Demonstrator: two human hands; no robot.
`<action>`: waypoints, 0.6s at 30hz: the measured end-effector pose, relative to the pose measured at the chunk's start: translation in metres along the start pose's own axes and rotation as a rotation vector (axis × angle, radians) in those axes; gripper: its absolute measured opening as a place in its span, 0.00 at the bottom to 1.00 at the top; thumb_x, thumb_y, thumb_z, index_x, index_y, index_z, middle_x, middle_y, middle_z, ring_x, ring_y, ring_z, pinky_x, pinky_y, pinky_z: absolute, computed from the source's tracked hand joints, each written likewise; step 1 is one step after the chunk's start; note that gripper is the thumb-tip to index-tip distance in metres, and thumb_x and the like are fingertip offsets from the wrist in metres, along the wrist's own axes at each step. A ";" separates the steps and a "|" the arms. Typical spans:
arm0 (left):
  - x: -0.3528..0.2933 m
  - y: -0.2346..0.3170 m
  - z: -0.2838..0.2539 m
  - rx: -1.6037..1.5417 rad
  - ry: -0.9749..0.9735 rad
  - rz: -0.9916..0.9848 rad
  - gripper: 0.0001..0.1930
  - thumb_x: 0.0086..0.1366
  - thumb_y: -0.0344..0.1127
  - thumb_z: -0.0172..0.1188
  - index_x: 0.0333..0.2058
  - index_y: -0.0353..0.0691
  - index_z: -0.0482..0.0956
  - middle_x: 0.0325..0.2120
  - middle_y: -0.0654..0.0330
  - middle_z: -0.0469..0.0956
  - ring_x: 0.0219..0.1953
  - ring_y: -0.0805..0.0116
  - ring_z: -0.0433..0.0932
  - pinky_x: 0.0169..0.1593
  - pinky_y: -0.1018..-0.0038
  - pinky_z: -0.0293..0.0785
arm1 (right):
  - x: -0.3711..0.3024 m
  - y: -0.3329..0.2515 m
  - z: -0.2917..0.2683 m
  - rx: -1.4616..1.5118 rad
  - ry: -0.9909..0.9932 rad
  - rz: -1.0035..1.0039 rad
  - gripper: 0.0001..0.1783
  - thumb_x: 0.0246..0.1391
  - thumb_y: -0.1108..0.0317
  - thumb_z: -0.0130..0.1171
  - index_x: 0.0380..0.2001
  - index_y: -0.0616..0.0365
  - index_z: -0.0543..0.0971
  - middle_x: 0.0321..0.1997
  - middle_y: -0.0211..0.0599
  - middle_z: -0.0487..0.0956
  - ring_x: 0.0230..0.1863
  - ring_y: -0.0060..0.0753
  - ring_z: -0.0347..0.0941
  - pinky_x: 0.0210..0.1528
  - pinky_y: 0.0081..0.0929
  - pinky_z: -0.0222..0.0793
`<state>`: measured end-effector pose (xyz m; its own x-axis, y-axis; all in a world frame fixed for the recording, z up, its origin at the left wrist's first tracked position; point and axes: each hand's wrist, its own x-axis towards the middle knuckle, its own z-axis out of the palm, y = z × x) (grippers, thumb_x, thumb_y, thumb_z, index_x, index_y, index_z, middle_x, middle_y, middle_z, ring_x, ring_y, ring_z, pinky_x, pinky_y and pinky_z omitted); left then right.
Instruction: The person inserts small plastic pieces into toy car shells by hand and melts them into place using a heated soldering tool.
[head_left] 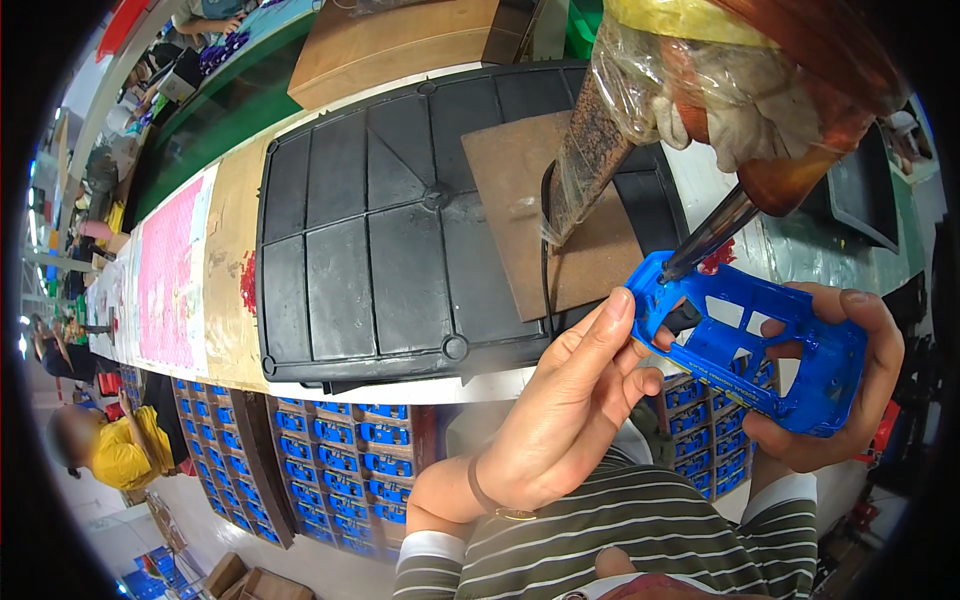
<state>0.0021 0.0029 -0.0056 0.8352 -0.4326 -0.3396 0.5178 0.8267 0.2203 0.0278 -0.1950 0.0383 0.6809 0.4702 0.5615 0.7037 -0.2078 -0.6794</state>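
Observation:
A blue plastic toy car body shell [728,366] is held up at a tilt between my two hands, its window openings showing. My left hand [560,420] pinches the shell's near-left end between thumb and fingers. Around the opposite end wraps my right hand [860,370], thumb on the far side and fingers underneath. From the upper right, a dark metal rod [712,235] slants down to the shell's left end; its tip is at the blue plastic, but I cannot tell whether it touches. The rod's upper part comes from a plastic-wrapped fixture [720,90].
A large black ribbed plastic panel [350,270] lies on the bench with a brown board [500,190] on it. Racks of blue shells [340,460] stand below the bench edge. A wooden box [390,45] sits behind. A person in yellow [130,450] is at far left.

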 end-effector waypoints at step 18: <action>-0.001 0.003 0.001 0.002 -0.004 -0.006 0.15 0.67 0.46 0.45 0.43 0.43 0.73 0.33 0.69 0.73 0.36 0.83 0.69 0.36 0.85 0.66 | -0.001 -0.001 0.002 -0.009 0.022 0.003 0.53 0.22 0.63 0.76 0.54 0.61 0.58 0.45 0.53 0.71 0.41 0.36 0.73 0.38 0.27 0.75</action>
<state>0.0028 0.0060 -0.0035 0.8325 -0.4393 -0.3376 0.5235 0.8231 0.2201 0.0257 -0.1931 0.0376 0.6875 0.4506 0.5694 0.7032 -0.2175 -0.6769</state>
